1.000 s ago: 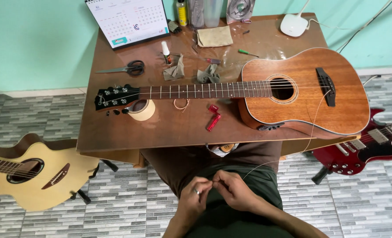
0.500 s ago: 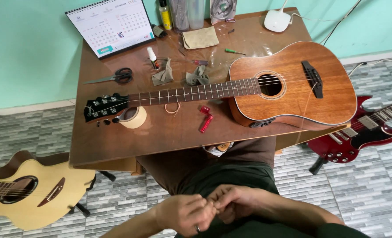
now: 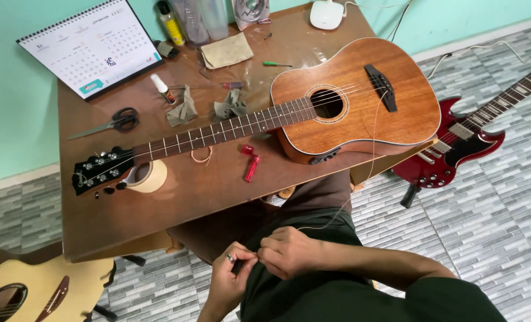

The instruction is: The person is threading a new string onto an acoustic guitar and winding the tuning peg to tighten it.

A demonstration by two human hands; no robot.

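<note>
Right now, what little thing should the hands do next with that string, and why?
Probably draw the guitar string gently taut toward the lap. The left hand and right hand pinch its free end together, while the rest hangs slack off the acoustic guitar on the table, looping loosely over the edge.

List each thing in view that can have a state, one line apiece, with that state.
left hand: pinching the guitar string
right hand: pinching the same string
guitar string: loose, trailing from the bridge down to the hands
acoustic guitar: flat on the table, face up
scissors: closed, lying flat
tape roll: lying flat under the headstock
calendar: propped against the wall
red electric guitar: on the floor
</note>
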